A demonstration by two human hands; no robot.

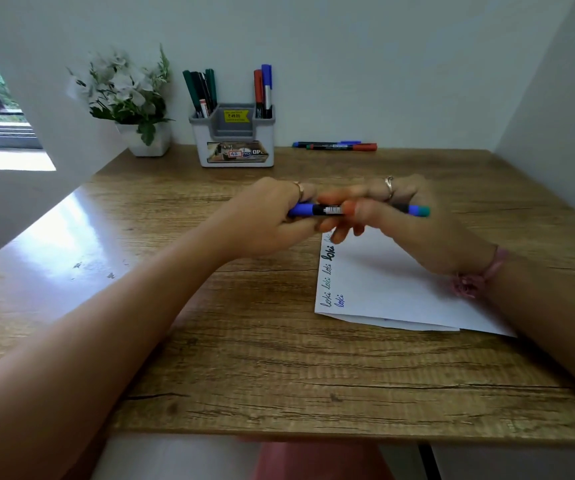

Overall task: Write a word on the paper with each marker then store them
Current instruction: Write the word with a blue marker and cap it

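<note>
Above top edge of white paper sheet (400,285), I see both hands share blue-capped black marker (327,210). Left hand (272,216) curls round blue end, right hand (414,220) grips other end, green tip poking out right. Long axis runs left-right. My read: capping, then grey organiser box (234,140) straight ahead.

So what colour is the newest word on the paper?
Blue, the lowest word on the white paper; head view.

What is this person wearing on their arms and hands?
Both forearms are bare, no sleeves. The left hand has a thin ring on one finger. The right hand wears a silvery ring, and a pink band with a small tassel circles that wrist.
</note>
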